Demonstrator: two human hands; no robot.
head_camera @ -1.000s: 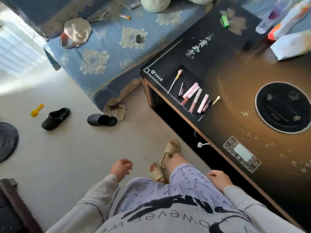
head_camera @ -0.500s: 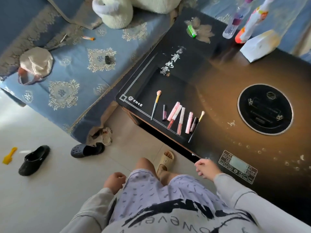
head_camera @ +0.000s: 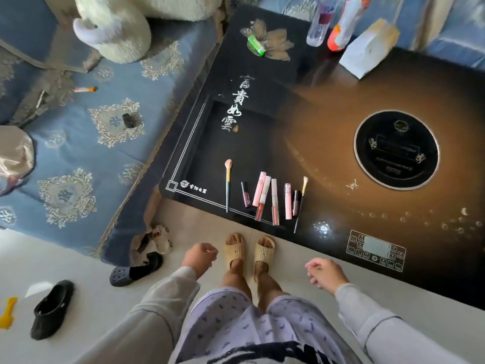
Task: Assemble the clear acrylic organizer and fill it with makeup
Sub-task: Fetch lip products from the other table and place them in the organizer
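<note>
Where the dark glossy table point(head_camera: 301, 143) runs along its near edge, we see the makeup laid out in a row close to the corner. From left to right it reads: a slim brush with a pink tip point(head_camera: 227, 183), a short dark gloss tube point(head_camera: 246, 194), two pink tubes point(head_camera: 261, 193) lying against each other, a pale pink gloss tube point(head_camera: 274, 202), a pink tube point(head_camera: 288, 200), a small dark tube point(head_camera: 296, 203) and a second brush point(head_camera: 301, 203) with a pale tip. The lower ends of several pieces reach the table's edge.

The person stands just in front of this row in beige slippers point(head_camera: 235, 249). The left hand point(head_camera: 200, 258) hangs over the floor with its fingers loosely curled and nothing in them. The right hand point(head_camera: 325, 271) hovers at the table's near edge, fingers relaxed and slightly bent, also holding nothing. Both hands are apart from the makeup.

Further back on the table we see a round black inset point(head_camera: 396, 149), a control panel point(head_camera: 375, 250), a green lighter point(head_camera: 256, 45), two bottles point(head_camera: 319, 24) and a white pack point(head_camera: 367, 51). To the left lies a blue patterned sofa point(head_camera: 78, 143) with a white plush toy point(head_camera: 118, 24), and black clogs point(head_camera: 51, 310) on the floor.
</note>
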